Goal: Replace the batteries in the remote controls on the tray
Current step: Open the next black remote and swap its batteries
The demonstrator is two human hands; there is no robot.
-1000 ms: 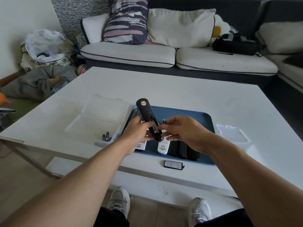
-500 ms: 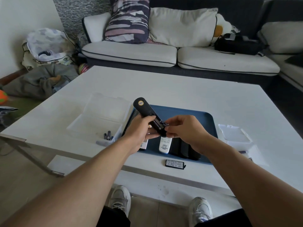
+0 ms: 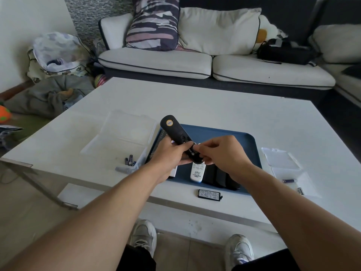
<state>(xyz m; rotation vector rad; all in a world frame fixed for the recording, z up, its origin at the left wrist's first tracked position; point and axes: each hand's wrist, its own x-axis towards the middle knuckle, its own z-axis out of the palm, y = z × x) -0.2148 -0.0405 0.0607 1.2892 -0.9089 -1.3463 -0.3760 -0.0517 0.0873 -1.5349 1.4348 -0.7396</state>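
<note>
Head view: battery bay behind fingers [image 3: 203,151].

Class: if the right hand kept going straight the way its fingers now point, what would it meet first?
The black remote, which the right hand already touches at its open end; just beyond is the left hand.

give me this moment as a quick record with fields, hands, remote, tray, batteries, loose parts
left hand: left hand grips the black remote, back side up, above the tray
right hand: right hand with fingers curled at the remote's battery bay; a battery in them cannot be told
tray: blue tray on the white table, holding a white remote and dark remotes
batteries: several in the clear box at left; loose batteries on the clear lids at right
loose parts: battery cover on the table before the tray
</note>
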